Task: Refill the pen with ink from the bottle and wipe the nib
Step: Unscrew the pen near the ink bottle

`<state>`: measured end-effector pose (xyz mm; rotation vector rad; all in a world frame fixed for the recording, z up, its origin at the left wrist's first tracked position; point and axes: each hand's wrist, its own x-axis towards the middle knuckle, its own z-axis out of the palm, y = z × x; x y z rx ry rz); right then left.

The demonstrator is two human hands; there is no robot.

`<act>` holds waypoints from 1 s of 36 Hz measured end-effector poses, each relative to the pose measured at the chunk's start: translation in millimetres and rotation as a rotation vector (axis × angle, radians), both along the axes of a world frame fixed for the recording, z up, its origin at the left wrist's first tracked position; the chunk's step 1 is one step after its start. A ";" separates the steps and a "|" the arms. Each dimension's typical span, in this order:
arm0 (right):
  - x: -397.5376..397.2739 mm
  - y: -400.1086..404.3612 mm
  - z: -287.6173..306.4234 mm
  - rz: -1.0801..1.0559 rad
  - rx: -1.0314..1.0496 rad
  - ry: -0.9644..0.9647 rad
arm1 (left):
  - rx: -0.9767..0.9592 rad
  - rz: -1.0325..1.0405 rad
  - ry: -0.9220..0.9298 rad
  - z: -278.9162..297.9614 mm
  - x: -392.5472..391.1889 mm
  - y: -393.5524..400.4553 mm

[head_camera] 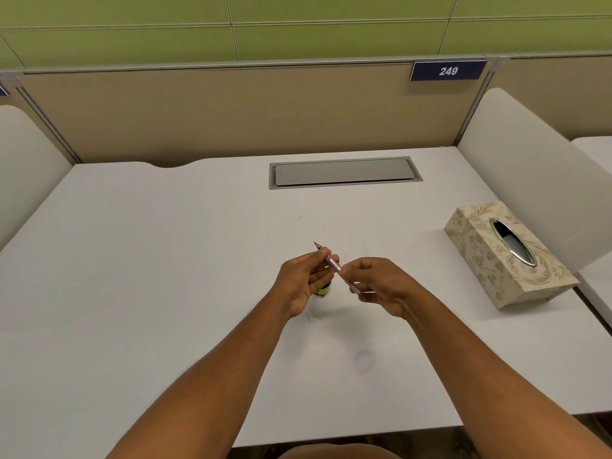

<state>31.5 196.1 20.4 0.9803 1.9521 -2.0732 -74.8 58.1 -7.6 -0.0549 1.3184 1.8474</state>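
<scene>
Both hands pinch pen (333,265): left hand (303,283) near nib, right hand (381,286) at tail.

A slim pink translucent pen (334,265), dark nib up-left, is held tilted above a small yellow-labelled ink bottle (323,289) mid-desk.

Above the middle of the desk (165,260), the left hand (303,279) and right hand (381,284) hold a pen (332,265) between them. A bottle (323,289) stands just under the left hand. A tissue box (503,256) sits far right; a cable hatch (344,172) lies behind.
</scene>
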 end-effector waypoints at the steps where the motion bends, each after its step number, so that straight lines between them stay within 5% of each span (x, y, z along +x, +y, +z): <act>1: 0.1 0.2 -1.0 0.000 0.007 0.002 | 0.001 -0.005 -0.003 -1.0 0.2 -1.3; 17: 0.4 -0.8 -7.3 0.022 0.195 -0.011 | -0.008 -0.003 -0.012 -2.5 0.4 -3.9; 36: 0.9 0.0 -8.7 0.008 0.167 0.004 | 0.023 0.036 -0.026 -0.2 -0.1 2.1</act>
